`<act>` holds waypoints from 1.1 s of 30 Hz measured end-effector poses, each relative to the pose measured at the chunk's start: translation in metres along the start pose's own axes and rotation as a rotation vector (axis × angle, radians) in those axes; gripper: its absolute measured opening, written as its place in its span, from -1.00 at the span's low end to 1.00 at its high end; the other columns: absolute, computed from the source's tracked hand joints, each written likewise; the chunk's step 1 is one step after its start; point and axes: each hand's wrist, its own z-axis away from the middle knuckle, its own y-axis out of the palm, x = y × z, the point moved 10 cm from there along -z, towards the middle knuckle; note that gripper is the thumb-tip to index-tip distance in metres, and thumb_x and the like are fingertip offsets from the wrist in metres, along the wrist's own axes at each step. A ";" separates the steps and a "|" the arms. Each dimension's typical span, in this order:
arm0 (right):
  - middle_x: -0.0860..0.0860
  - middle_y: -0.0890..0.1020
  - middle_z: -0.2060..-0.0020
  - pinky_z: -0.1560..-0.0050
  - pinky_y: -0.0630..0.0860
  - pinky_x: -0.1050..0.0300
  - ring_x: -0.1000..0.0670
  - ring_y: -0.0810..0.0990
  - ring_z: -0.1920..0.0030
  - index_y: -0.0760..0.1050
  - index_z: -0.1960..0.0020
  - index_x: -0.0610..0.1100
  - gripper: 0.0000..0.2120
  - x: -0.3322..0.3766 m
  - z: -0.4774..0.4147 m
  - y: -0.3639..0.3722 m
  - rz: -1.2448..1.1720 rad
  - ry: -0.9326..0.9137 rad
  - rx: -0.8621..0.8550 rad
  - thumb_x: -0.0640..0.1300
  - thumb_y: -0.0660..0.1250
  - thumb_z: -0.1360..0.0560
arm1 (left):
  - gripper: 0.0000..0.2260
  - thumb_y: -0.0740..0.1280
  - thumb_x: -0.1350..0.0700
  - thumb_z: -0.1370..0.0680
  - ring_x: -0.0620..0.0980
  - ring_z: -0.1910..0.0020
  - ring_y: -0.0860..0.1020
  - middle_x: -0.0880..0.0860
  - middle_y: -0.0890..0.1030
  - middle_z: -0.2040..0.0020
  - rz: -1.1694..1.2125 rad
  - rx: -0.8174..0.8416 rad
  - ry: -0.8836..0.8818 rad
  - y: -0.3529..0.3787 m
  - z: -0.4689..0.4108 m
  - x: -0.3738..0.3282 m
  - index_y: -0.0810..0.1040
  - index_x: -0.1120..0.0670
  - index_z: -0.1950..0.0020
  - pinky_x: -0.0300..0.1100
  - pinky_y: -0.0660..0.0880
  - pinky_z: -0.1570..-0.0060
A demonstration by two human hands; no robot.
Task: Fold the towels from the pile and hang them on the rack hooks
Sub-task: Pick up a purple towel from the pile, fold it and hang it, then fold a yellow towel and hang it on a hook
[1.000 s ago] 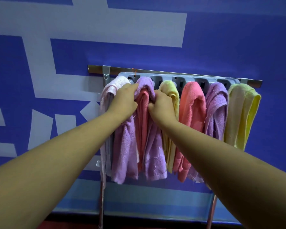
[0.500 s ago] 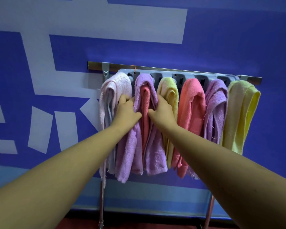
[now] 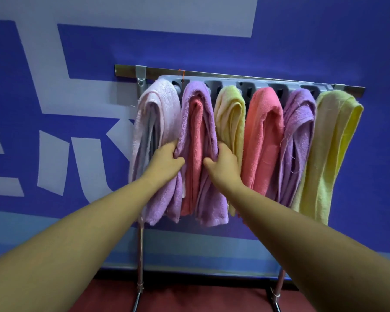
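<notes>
- Item under inspection: the purple towel (image 3: 196, 122) hangs on hook 2 from the left of the grey rack (image 3: 232, 83). A coral layer shows down its middle. From this angle it cannot be settled whether that layer is a separate towel or an inner face.
- Left hand (image 3: 164, 162): grips the towel's left edge about halfway down, with the fingers curled into the cloth.
- Right hand (image 3: 223, 163): grips the right edge at the same height, fingers tucked behind the cloth and thumb on the front.
- Neighbours: the pale pink towel (image 3: 153, 118) touches on the left and the yellow towel (image 3: 231, 118) on the right. Each hand is wedged into the gap beside its neighbour.
- Rack status: 6 towels hang across the rack. The pile is not in view.
- Step in hand, as judged: dressing the hung towel so that it drapes straight.
- Recommended method:
  - Draw both edges down with equal, light pull so the fold stays centred on its hook.
  - Pinch the coral layer in with the purple, so the 2 colours do not slide apart.
- Risks:
  - A lopsided tug would likely skew the drape or slip the towel off its hook.
  - Terry pile clings, so the hands should come straight back out to avoid dragging either neighbour.
</notes>
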 end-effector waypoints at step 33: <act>-0.25 0.57 -0.24 -0.28 0.44 -0.05 -0.23 0.53 -0.28 0.40 -0.35 -0.29 -0.53 -0.335 0.413 0.096 0.453 0.737 0.787 -0.06 0.32 -0.53 | -0.83 0.33 0.26 -0.46 0.09 0.08 0.58 0.09 0.63 0.11 -0.221 0.862 -0.522 0.252 0.369 0.262 0.61 0.14 -0.02 -0.23 0.39 0.15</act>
